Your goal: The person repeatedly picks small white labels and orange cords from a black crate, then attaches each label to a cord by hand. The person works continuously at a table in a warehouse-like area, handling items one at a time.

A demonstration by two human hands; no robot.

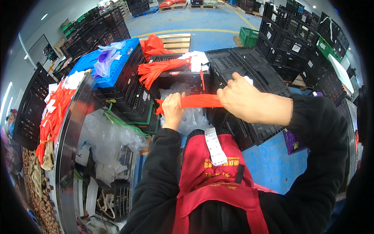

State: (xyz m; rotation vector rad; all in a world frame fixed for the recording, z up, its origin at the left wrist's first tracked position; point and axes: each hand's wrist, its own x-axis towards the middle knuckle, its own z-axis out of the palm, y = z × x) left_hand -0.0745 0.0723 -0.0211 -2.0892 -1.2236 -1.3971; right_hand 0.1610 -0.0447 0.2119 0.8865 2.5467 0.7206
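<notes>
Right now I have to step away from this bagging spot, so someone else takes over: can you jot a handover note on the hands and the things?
Left hand: closed on one end of the red mesh bag.
Right hand: closed on the other end, so the bag is stretched level between both.
Below it: a black crate with clear plastic inside.
A bundle of red mesh bags lies on the crates behind; the blue crate stands to the left.
Done: one bag taken in hand.
Left: the bag looks unopened and empty.
</notes>
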